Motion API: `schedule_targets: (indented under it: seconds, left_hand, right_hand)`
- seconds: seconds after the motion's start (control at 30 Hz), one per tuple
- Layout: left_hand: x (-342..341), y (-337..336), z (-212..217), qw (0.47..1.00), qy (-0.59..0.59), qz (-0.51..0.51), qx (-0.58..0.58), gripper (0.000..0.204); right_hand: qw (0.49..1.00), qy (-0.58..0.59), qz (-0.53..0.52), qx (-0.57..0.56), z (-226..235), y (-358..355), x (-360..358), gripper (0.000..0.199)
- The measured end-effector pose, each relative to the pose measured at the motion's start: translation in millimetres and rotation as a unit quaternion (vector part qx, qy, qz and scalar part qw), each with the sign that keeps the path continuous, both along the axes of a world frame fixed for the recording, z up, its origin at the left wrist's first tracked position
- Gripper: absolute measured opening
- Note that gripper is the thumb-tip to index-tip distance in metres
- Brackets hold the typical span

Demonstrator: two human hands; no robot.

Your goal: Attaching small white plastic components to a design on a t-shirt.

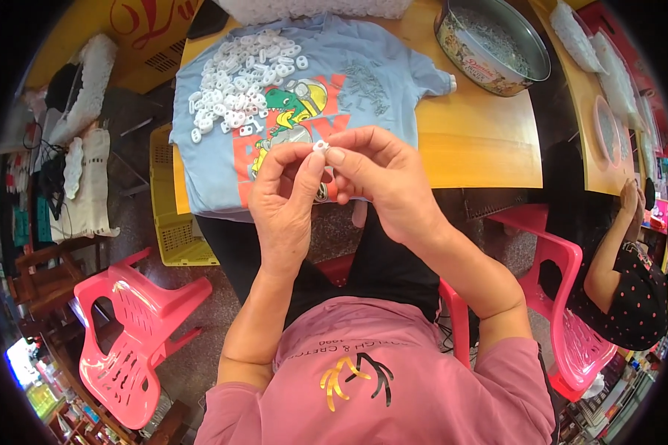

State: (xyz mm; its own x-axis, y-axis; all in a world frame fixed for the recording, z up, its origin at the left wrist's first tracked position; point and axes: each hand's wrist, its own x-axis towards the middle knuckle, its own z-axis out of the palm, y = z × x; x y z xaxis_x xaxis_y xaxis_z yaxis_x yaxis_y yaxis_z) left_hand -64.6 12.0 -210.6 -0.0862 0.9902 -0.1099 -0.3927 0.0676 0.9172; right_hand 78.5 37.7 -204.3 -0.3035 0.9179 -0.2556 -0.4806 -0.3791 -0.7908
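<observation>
Pinching one small white plastic piece [320,146] between thumbs and forefingers, the left hand [283,199] and the right hand [375,178] meet above the near edge of the wooden table [482,141], both closed on it. It seems an assembling step; the next move probably needs a fine press or twist. A heap of white pieces [237,81] and small grey parts [365,85] lie on a blue shirt [215,170]; a round tin [490,44] stands at the far right corner. Nothing blocks the hands.
</observation>
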Motion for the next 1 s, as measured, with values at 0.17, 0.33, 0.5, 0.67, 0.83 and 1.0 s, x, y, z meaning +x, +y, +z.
schedule_targets:
  seconds: [0.17,0.33,0.5,0.67,0.83,1.0]
  left_hand:
    - [-5,-2,1,0.993,0.091,-0.022,0.078,0.007]
    - [-5,1,-1,0.991,0.085,-0.083,0.065,0.006]
    - [-3,6,-6,0.989,0.093,-0.097,0.056,0.006]
    - [-4,9,-6,0.993,0.071,-0.09,0.041,0.005]
    - [-7,10,-8,0.991,0.076,-0.096,0.046,0.007]
    - [-8,11,-9,0.993,0.066,-0.091,0.04,0.008]
  right_hand:
    - [0.999,-0.041,0.019,0.02,6,-4,6,0.02]
    - [0.99,-0.114,0.028,0.073,6,-5,18,0.017]
    - [0.94,-0.266,0.041,0.21,7,1,32,0.011]
    - [0.812,-0.474,0.017,0.342,15,23,46,0.01]
    - [0.693,-0.568,-0.055,0.44,-8,49,56,0.012]
    - [0.613,-0.623,-0.052,0.483,-7,59,50,0.016]
